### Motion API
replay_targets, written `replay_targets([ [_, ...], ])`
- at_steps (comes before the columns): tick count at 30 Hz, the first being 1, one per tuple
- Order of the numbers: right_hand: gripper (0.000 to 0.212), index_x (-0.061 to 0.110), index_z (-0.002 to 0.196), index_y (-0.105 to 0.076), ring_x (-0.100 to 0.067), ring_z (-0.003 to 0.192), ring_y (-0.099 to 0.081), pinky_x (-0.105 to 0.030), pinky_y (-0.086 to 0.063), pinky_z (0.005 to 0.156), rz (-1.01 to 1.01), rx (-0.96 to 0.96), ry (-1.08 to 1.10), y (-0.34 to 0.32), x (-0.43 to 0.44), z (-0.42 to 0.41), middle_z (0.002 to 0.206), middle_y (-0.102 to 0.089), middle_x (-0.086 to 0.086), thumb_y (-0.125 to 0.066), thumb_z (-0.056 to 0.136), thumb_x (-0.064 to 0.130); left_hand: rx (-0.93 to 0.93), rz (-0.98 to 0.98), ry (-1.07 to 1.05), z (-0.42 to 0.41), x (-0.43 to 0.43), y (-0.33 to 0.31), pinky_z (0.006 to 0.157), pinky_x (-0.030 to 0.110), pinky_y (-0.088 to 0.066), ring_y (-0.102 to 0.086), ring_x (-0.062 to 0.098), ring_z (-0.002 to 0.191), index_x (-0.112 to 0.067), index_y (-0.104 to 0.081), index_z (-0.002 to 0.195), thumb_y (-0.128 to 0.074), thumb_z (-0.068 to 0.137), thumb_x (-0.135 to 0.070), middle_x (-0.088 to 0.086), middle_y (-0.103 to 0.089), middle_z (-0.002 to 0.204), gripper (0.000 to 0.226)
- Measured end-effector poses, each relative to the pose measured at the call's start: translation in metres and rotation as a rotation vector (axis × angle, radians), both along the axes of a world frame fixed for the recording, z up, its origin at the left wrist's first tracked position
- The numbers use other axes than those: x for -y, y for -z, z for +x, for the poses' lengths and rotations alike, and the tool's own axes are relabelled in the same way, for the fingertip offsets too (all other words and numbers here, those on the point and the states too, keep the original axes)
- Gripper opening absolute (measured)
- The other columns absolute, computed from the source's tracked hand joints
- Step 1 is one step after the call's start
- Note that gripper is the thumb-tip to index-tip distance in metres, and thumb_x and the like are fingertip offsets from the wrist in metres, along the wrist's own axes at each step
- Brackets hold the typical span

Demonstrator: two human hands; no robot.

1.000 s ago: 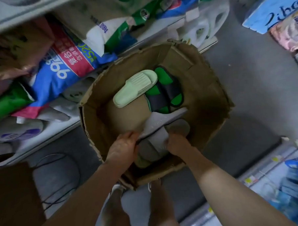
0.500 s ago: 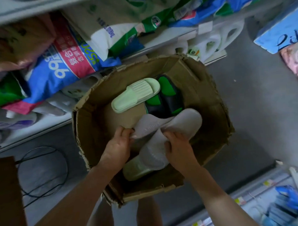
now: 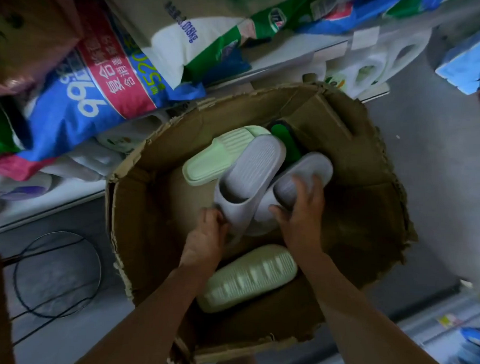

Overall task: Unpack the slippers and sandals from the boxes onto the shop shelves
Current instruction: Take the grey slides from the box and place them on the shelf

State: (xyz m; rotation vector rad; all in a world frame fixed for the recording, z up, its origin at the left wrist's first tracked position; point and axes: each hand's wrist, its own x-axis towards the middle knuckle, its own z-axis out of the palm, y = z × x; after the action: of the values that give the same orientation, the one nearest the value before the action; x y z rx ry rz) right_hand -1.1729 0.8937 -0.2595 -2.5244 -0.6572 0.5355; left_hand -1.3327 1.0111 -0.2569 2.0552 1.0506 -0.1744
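As hands (image 3: 208, 235) (image 3: 300, 215) grip slippers (image 3: 251, 173), bag (image 3: 65, 115) marked 99

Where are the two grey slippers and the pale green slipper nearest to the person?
Left grey slipper (image 3: 251, 173): head view, on its ribbed footbed.
Right grey slipper (image 3: 319, 166): head view, on its far end.
Near pale green slipper (image 3: 248, 277): head view, on its ridged face.

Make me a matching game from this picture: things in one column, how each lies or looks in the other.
1 grey slippers
2 nearer pale green slipper
3 dark green sandal
4 cardboard box

A lying sole up
B torn rim
C mostly hidden behind the others
D held by left hand and right hand

Pairs: 1-D, 2-A, 3-C, 4-B
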Motion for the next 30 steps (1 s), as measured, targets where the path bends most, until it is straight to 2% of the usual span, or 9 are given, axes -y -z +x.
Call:
replay_targets([
  [3,0.115,0.019,0.156,-0.013,-0.028,0.146,-0.022,-0.038,-0.029,0.113,0.144,-0.217,0.358,0.008,0.003,-0.006,0.16,-0.014,-0.015,-0.086,0.07,0.037,0.016,0.02,-0.134,0.005,-0.014,0.018,0.088,0.044,-0.049,-0.053,0.032,0.109,-0.009,-0.044,0.133,-0.07,0.085,-0.022,0.015,-0.044,0.129,0.056],
  [6,0.114,0.015,0.155,-0.013,-0.013,0.137,-0.037,-0.024,-0.034,0.108,0.313,-0.456,0.502,0.023,-0.001,-0.011,0.153,-0.036,-0.009,-0.088,0.07,0.025,0.009,-0.298,-0.123,0.001,-0.035,0.032,0.103,0.031,-0.04,-0.044,0.017,0.131,-0.021,-0.02,0.151,-0.08,0.069,-0.046,0.003,-0.037,0.148,0.104],
  [8,0.115,0.022,0.154,-0.017,-0.014,0.132,-0.048,-0.035,-0.041,0.109,0.381,-0.56,0.557,0.033,-0.001,-0.012,0.148,-0.044,-0.002,-0.09,0.066,0.027,0.015,-0.487,-0.079,0.001,-0.047,0.038,0.105,0.021,-0.035,-0.039,0.005,0.133,-0.032,-0.015,0.151,-0.087,0.063,-0.041,-0.008,-0.038,0.148,0.115],
  [11,0.121,0.029,0.153,-0.02,-0.011,0.133,-0.048,-0.041,-0.044,0.109,0.404,-0.508,0.536,0.032,0.003,-0.008,0.15,-0.044,0.002,-0.093,0.057,0.043,0.064,-0.621,-0.078,0.013,-0.055,0.04,0.105,0.029,-0.043,-0.044,0.005,0.131,-0.04,-0.021,0.149,-0.093,0.053,-0.036,-0.013,-0.045,0.144,0.12],
  [14,0.119,0.03,0.153,-0.022,-0.012,0.134,-0.048,-0.043,-0.044,0.108,0.417,-0.49,0.484,0.022,0.011,-0.001,0.151,-0.043,0.002,-0.09,0.058,0.052,0.145,-0.653,-0.191,0.032,-0.048,0.023,0.076,0.016,-0.054,-0.059,0.006,0.104,-0.026,-0.03,0.144,-0.087,0.066,-0.007,-0.009,-0.056,0.117,0.099],
  [17,0.105,0.038,0.15,-0.029,-0.014,0.127,-0.055,-0.047,-0.052,0.099,0.442,-0.615,0.456,0.004,0.021,0.007,0.145,-0.05,0.007,-0.089,0.064,0.047,0.167,-0.809,-0.295,0.037,-0.039,0.004,0.061,0.014,-0.053,-0.06,0.003,0.09,-0.035,-0.029,0.139,-0.078,0.075,-0.002,-0.008,-0.053,0.109,0.087],
  [23,0.087,0.04,0.146,-0.038,-0.018,0.113,-0.064,-0.046,-0.058,0.087,0.495,-0.774,0.475,-0.043,0.038,0.015,0.133,-0.06,0.006,-0.085,0.073,0.032,0.165,-0.963,-0.354,0.026,-0.015,-0.032,0.092,0.043,-0.053,-0.06,0.014,0.113,-0.047,-0.04,0.133,-0.084,0.056,-0.057,-0.007,-0.059,0.128,0.089],
  [26,0.084,0.039,0.143,-0.043,-0.018,0.111,-0.066,-0.044,-0.059,0.087,0.507,-0.837,0.487,-0.064,0.048,0.007,0.129,-0.063,0.006,-0.086,0.071,0.034,0.19,-0.999,-0.448,0.023,-0.001,-0.058,0.088,0.044,-0.053,-0.06,0.019,0.111,-0.054,-0.028,0.14,-0.075,0.059,-0.069,-0.007,-0.058,0.127,0.095],
  [30,0.091,0.043,0.141,-0.045,-0.018,0.112,-0.065,-0.045,-0.057,0.09,0.465,-0.853,0.496,-0.092,0.06,-0.005,0.13,-0.063,0.007,-0.089,0.062,0.046,0.314,-0.972,-0.447,0.015,0.009,-0.093,0.09,0.043,-0.053,-0.063,0.018,0.11,-0.06,-0.016,0.142,-0.077,0.055,-0.066,-0.005,-0.06,0.127,0.106],
])
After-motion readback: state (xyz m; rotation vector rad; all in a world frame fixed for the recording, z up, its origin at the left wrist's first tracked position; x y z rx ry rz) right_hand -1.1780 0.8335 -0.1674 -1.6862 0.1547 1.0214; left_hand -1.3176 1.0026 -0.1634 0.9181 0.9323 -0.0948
